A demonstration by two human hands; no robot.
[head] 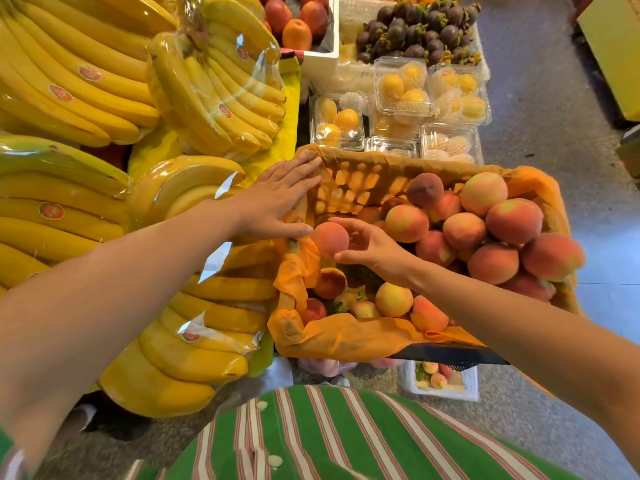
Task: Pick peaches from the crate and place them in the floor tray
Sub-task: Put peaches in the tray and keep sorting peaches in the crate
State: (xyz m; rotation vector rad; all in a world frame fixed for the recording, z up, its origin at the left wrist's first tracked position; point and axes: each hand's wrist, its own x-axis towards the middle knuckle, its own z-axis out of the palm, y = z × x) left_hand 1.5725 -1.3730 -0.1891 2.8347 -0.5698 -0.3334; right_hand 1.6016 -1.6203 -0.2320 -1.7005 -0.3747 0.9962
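Note:
A crate (pixel 346 336) lined with orange paper holds several red-and-yellow peaches, heaped highest on its right side. My right hand (pixel 372 247) grips one peach (pixel 330 239) above the crate's left part, fingers over its top and thumb under it. My left hand (pixel 277 199) lies flat with straight fingers on the crate's left rim and paper lining, holding nothing. On the floor below the crate's near edge stands a white tray (pixel 471 384) with a few peaches in it, partly hidden by the crate.
Wrapped banana bunches (pixel 86 98) fill the stand to the left. Clear boxes of yellow fruit (pixel 401 86) and a white basket of mangosteens (pixel 419 29) sit beyond the crate. Grey floor lies to the right. My green striped shirt (pixel 329 438) fills the bottom.

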